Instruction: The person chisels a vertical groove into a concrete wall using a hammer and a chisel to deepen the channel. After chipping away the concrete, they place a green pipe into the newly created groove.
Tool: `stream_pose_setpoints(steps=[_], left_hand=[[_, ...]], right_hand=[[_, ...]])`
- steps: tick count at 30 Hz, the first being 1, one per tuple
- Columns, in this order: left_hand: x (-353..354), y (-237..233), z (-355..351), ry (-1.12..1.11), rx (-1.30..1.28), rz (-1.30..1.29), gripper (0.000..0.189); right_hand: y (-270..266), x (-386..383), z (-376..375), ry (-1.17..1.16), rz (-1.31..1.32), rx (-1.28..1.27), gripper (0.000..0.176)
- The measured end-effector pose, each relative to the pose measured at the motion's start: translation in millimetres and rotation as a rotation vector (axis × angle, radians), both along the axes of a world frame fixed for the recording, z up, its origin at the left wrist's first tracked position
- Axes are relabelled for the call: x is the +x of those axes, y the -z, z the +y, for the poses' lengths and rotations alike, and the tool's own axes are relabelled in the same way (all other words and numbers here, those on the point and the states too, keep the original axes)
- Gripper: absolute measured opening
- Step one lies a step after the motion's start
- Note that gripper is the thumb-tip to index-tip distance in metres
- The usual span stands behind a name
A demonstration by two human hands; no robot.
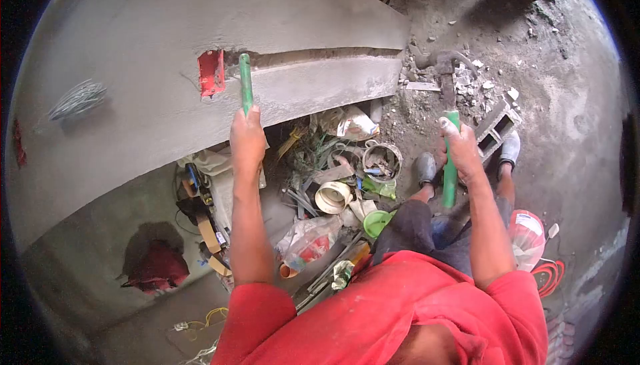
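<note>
My left hand (pixel 248 137) is closed around a green chisel (pixel 246 82). The chisel's far end lies over the left part of a groove (pixel 320 57) cut in the grey plastered wall (pixel 160 25). Just left of it, a red electrical box (pixel 211 73) is set in the wall. Off to the right, my right hand (pixel 461 148) grips the green handle of a claw hammer (pixel 451 188). The hammer's metal head points away from me above rubble, apart from the chisel.
Broken rubble (pixel 470 82) and a hollow block (pixel 499 128) lie near my feet. A bucket (pixel 382 162), a cream pipe piece (pixel 333 197), a green bowl (pixel 378 223) and bags crowd the floor below the wall. Coiled wire (pixel 77 100) sticks out at left.
</note>
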State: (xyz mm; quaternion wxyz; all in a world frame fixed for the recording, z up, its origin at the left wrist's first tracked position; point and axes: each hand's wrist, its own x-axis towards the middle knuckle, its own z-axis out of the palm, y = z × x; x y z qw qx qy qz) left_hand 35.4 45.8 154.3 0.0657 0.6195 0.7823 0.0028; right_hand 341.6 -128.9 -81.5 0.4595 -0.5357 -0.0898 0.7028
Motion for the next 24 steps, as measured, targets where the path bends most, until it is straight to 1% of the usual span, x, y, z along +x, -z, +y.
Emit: stream_pose_setpoints(steps=[1, 3, 5, 7, 9, 11, 12, 13, 15, 17, 19, 21, 23, 24], left_hand=[[0.5, 2.8, -0.8, 0.002, 0.000, 0.003, 0.038], [0.4, 7.4, -8.6, 0.162, 0.030, 0.298, 0.037], [-3.1, -0.9, -12.4, 0.137, -0.011, 0.302, 0.037], [-4.6, -8.1, -12.0, 0.102, -0.042, 0.301, 0.038], [-6.6, -14.8, -10.2, 0.086, -0.097, 0.330, 0.039], [-10.7, -18.9, -8.3, 0.122, -0.094, 0.307, 0.039], [-12.9, -20.6, -7.6, 0.161, -0.092, 0.280, 0.039], [-13.9, -22.4, -7.4, 0.155, -0.087, 0.282, 0.039], [-11.0, -23.4, -5.7, 0.134, -0.109, 0.288, 0.040], [-4.9, -26.9, -3.7, 0.122, -0.115, 0.286, 0.040], [-3.3, -26.7, -2.9, 0.119, -0.123, 0.284, 0.040], [-4.1, -24.1, -1.7, 0.127, -0.101, 0.280, 0.039], [-6.4, -23.8, -1.3, 0.142, -0.110, 0.285, 0.039], [-6.7, -24.2, -1.4, 0.158, -0.123, 0.293, 0.039]], right_hand=[[0.3, 2.9, 2.2, 0.019, 0.000, -0.014, 0.039], [4.9, 7.3, 5.9, 0.002, -0.029, -0.006, 0.039], [8.9, 8.7, 9.4, 0.047, 0.015, 0.062, 0.039], [3.8, 10.1, 15.3, 0.046, 0.016, 0.074, 0.039], [-3.1, 6.5, 23.0, 0.046, -0.032, 0.118, 0.040], [-9.9, -9.5, 30.1, 0.067, -0.044, 0.169, 0.040], [-15.2, -20.2, 33.8, 0.089, -0.061, 0.219, 0.041], [-22.6, -36.0, 38.9, 0.085, -0.058, 0.225, 0.041], [-42.9, -78.7, 51.6, 0.173, -0.039, 0.306, 0.048], [-70.4, -127.6, 64.7, 0.281, 0.127, 0.302, 0.046], [-97.3, -173.8, 75.4, 0.293, 0.327, 0.313, 0.041], [-113.0, -228.6, 89.5, 0.157, 0.379, 0.292, 0.040], [-123.6, -254.7, 111.0, 0.147, 0.218, 0.449, 0.038], [-120.2, -253.3, 115.4, 0.120, 0.143, 0.412, 0.034]])
